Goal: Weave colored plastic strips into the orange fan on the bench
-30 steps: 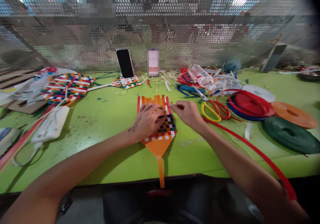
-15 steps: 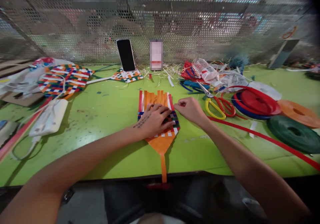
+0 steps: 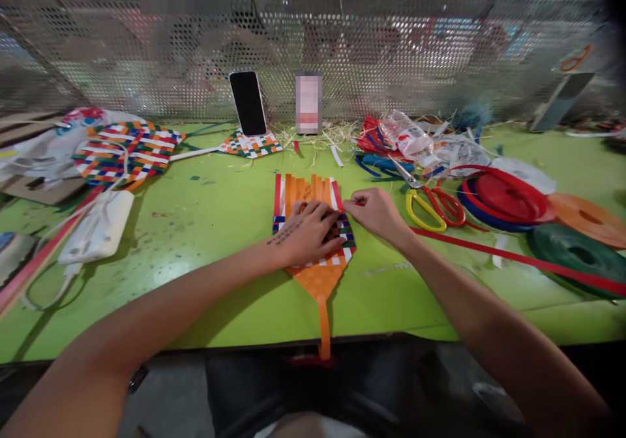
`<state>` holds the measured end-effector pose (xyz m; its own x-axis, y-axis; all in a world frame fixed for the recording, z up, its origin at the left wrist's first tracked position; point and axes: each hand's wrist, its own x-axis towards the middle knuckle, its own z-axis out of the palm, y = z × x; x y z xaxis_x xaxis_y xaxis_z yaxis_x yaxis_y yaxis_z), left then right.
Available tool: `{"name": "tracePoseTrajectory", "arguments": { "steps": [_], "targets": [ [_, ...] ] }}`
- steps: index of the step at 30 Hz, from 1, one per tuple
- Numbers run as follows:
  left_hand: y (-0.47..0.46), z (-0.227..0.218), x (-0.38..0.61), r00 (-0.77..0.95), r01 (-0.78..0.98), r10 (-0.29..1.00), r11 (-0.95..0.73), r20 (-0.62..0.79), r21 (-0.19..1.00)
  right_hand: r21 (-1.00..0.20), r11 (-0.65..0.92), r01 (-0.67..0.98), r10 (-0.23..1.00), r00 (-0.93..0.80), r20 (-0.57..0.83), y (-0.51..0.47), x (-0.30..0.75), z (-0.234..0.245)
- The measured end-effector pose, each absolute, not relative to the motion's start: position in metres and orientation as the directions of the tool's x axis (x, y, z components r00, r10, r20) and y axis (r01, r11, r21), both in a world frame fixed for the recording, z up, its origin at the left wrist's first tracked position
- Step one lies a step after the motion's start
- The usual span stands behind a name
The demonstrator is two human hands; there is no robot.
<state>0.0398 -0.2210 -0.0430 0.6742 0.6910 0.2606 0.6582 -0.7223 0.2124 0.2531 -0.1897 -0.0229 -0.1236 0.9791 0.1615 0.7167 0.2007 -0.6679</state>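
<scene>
A partly woven piece of flat strips (image 3: 320, 275) lies on the green table, with orange, white, blue, green and red bands. Its lower part narrows to an orange point with one orange strip hanging over the table edge. Loose upright strips, mostly orange, fan out at its top. My left hand (image 3: 310, 233) lies flat across the weave, fingers spread, hiding its middle. Just off the right edge of the weave, my right hand (image 3: 369, 210) is closed in a pinch; what is between its fingertips is too small to make out. A red strip (image 3: 489, 249) runs rightward from beneath my right forearm.
Yellow-and-red scissors (image 3: 425, 206) lie right of my hand, near red, orange and green strip rolls (image 3: 572, 255). A plastic bottle (image 3: 405, 135) and scraps lie behind. A phone (image 3: 248, 102) stands at the back. Left are a woven fan (image 3: 132, 151) and white power bank (image 3: 98, 229).
The whole view has shifted slightly. My left hand stays flat on the weave, and my right hand remains pinched beside its right edge, with hardly any movement.
</scene>
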Motion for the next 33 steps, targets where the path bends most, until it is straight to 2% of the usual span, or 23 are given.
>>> {"name": "tracePoseTrajectory", "arguments": {
  "steps": [33],
  "targets": [
    [-0.2215,-0.036,0.0394,0.677,0.682,0.715,-0.698,0.173,0.218,-0.566,0.189,0.803,0.974,-0.08,0.211,-0.1893,0.2512,-0.0249]
  ]
}}
